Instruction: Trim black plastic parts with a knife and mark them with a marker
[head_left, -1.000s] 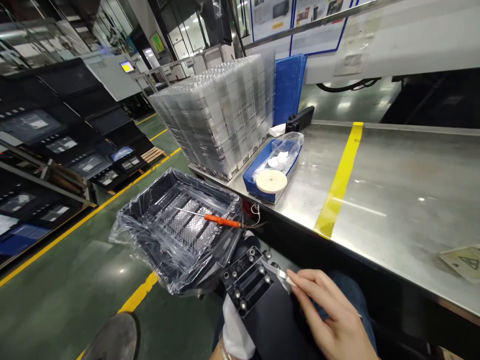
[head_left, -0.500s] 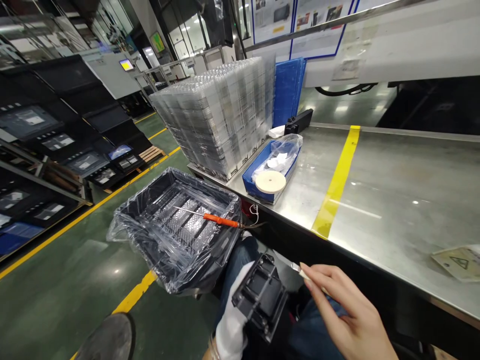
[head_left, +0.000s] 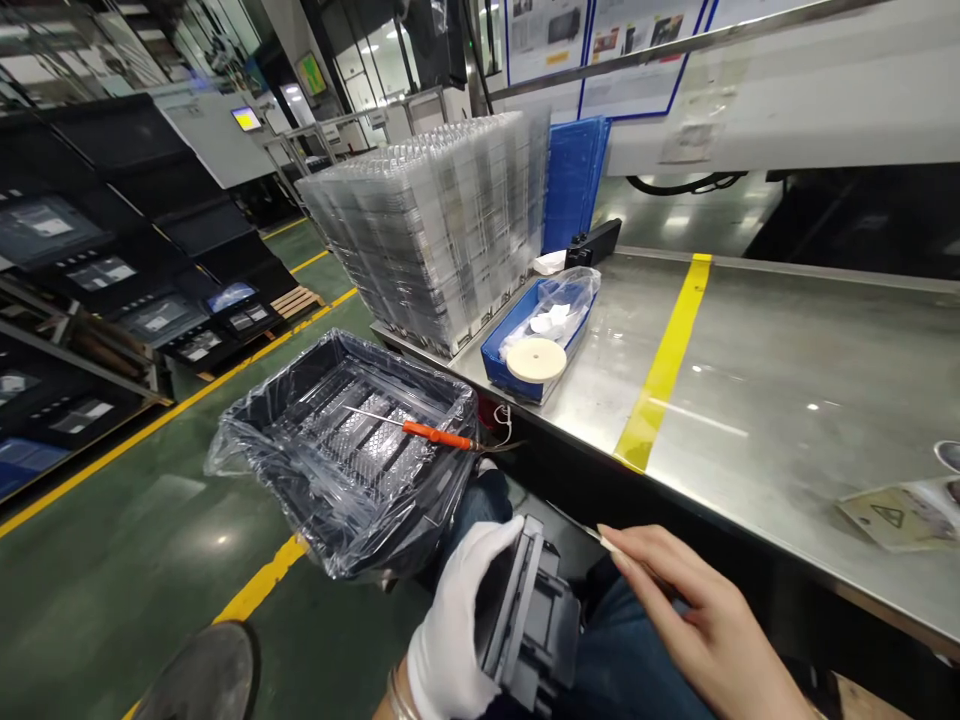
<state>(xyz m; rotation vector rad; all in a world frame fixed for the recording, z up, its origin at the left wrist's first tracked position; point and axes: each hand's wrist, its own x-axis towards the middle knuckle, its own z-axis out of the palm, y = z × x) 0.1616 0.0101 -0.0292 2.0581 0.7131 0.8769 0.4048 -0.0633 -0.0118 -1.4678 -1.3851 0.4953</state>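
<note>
Two hands at work: my gloved left hand (head_left: 450, 630) clasps the black part (head_left: 529, 625) over my lap; my right hand (head_left: 690, 610), at its 3 o'clock, pinches a thin blade (head_left: 592, 533) pointing toward 10 o'clock.

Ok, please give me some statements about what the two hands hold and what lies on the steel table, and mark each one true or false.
1. The left hand wears a white glove and grips a black plastic part. True.
2. The right hand is gloved too. False: it is bare, and pinches a thin blade-like tool.
3. The orange-handled screwdriver lies across the black bin lined with clear plastic. True.
4. The round white disc lies on the yellow stripe. False: it rests on the blue tray, left of the stripe.
5. The stack of clear trays stands on the green floor. False: it stands on the steel table.
</note>
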